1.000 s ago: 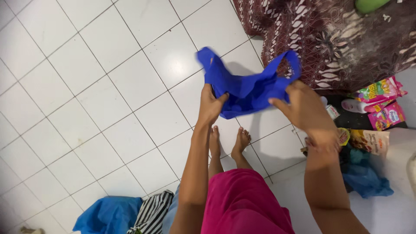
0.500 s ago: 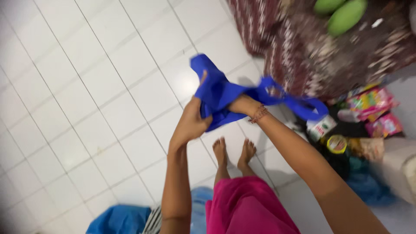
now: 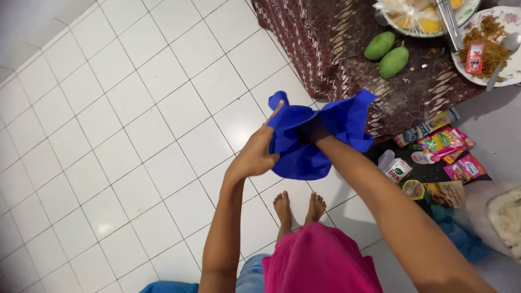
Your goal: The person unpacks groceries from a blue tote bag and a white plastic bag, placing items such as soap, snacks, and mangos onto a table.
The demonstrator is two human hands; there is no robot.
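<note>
While the person stands barefoot on the white tiled floor (image 3: 135, 141), the blue fabric bag (image 3: 304, 157) hangs in the air in front of them, above their feet (image 3: 298, 209) and just short of the table's edge. The left hand (image 3: 255, 156) pinches the bag's wall from outside, its grip closed on the cloth at about the bag's nine o'clock, with the index finger pointing up along the rim toward one o'clock. The right hand itself cannot be seen: the right forearm (image 3: 374, 201) runs from five o'clock toward eleven and disappears at the wrist into the bag's mouth, so whether that grip is spread or closed inside the cloth cannot be told. The mouth thus faces the right arm, and the bag's body bulges away from it toward the left hand, the rim flaring up at twelve and two o'clock. Both hands meet at the bag, the left outside, the right within. At two o'clock from the bag stands the table with a dark red patterned cloth (image 3: 347, 49), bearing two green mangoes (image 3: 386, 53) and plates of food (image 3: 488, 43). At four o'clock, on the floor beside the table, lie coloured sachets and small packets (image 3: 445, 154).
</note>
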